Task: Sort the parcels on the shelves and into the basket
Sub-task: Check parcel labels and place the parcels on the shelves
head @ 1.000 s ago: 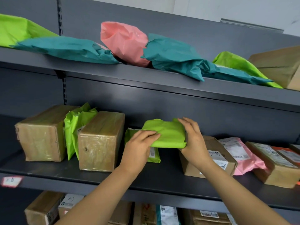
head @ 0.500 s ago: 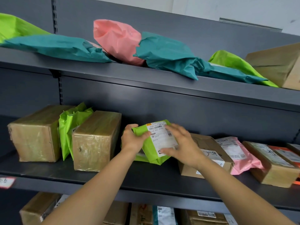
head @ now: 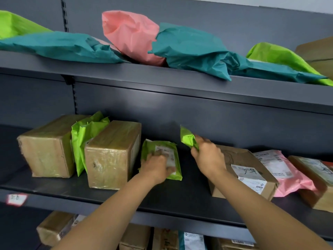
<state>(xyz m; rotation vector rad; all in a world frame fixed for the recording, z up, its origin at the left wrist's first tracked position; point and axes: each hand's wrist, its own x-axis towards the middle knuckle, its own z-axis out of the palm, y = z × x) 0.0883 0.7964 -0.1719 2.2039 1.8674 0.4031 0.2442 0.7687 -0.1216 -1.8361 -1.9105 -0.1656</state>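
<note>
On the middle shelf (head: pixel 180 197) my left hand (head: pixel 156 166) presses on a small green parcel (head: pixel 162 147) with a white label, which stands tilted beside a taped brown box (head: pixel 111 156). My right hand (head: pixel 207 156) grips a second green parcel (head: pixel 187 138) by its crumpled end, held a little above the shelf, just left of a labelled cardboard box (head: pixel 250 172). The two green parcels are apart from each other.
Further left stand another brown box (head: pixel 46 147) and a green bag (head: pixel 86 136). A pink mailer (head: pixel 281 170) and a box (head: pixel 313 183) lie at the right. Teal, pink and green bags fill the upper shelf (head: pixel 162 78). More boxes sit on the shelf below.
Both hands held one green parcel together and turned it label side up. Now the hands have parted: the left holds the labelled parcel low, the right lifts another green one to the right.
</note>
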